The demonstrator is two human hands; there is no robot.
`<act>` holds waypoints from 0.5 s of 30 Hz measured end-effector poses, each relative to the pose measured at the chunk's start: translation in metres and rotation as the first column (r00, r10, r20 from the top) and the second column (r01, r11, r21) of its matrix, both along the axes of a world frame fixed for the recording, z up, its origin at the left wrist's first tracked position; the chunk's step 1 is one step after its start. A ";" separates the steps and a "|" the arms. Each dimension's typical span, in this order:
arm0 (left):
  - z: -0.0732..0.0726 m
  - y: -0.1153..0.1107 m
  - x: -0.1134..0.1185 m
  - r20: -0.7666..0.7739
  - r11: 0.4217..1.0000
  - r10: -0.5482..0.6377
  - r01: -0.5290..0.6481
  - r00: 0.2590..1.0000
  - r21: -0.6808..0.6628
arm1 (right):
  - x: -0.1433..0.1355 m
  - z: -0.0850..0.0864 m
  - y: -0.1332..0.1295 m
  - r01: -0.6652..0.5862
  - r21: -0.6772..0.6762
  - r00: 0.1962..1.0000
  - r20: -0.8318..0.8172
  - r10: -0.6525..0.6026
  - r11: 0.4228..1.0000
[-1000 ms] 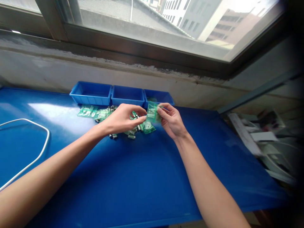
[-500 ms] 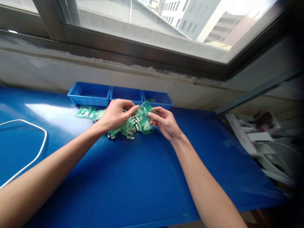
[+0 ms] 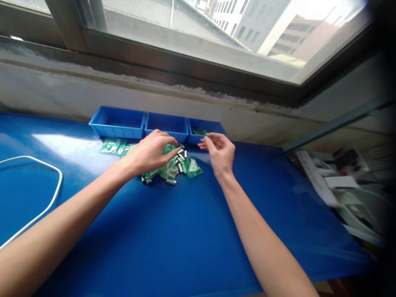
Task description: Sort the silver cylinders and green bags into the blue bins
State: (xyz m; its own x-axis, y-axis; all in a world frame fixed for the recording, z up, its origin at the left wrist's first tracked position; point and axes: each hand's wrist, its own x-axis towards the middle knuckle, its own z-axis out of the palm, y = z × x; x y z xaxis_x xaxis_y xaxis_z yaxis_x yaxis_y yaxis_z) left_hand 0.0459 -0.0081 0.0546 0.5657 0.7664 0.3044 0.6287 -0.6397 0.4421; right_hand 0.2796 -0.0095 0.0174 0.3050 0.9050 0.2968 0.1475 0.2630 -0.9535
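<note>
My left hand (image 3: 153, 152) is over a pile of small metal-and-white parts (image 3: 170, 170) and green plastic bags. Its thumb and forefinger are apart, their tips close to a few dark-ended parts, and I see nothing held. To the right, my right hand (image 3: 221, 152) hovers in front of the right blue bin (image 3: 206, 124), fingers loosely bent and apart, nothing visible in them. Some green plastic shows inside that bin. A green bag (image 3: 193, 167) with white pieces lies at the pile's right edge, and another green bag (image 3: 111, 145) lies to the left.
Two more blue bins, the left one (image 3: 119, 123) and the middle one (image 3: 167, 125), stand in the same row against the wall. A white cable (image 3: 58, 177) curves over the blue tabletop (image 3: 173, 239) at left. White items and papers (image 3: 340, 181) sit beyond the right edge.
The green bag held between both hands is gone from them. My right hand has moved slightly up and right, to the right bin; my left hand stays over the pile.
</note>
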 end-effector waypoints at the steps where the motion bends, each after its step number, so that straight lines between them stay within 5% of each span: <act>1: 0.001 0.000 -0.001 -0.024 1.000 -0.030 0.030 0.999 0.002 | 0.000 0.001 -0.005 -0.028 0.013 0.987 0.160 0.025 1.000; 4: 0.002 0.001 -0.005 -0.096 0.996 -0.092 0.093 0.991 0.006 | 0.002 0.003 -0.017 -0.116 0.000 0.798 0.596 0.093 0.993; 6: 0.003 0.002 -0.008 -0.128 0.995 -0.099 0.100 0.987 0.005 | 0.004 0.004 -0.021 -0.156 -0.017 0.654 0.748 0.116 0.988; 8: 0.002 0.003 -0.009 -0.147 0.995 -0.095 0.097 0.985 0.007 | 0.005 0.005 -0.023 -0.188 -0.055 0.574 0.804 0.155 0.981; 15: 0.002 0.004 -0.009 -0.172 0.995 -0.098 0.101 0.980 0.012 | 0.020 0.020 -0.032 -0.313 -0.258 0.496 0.776 0.389 0.914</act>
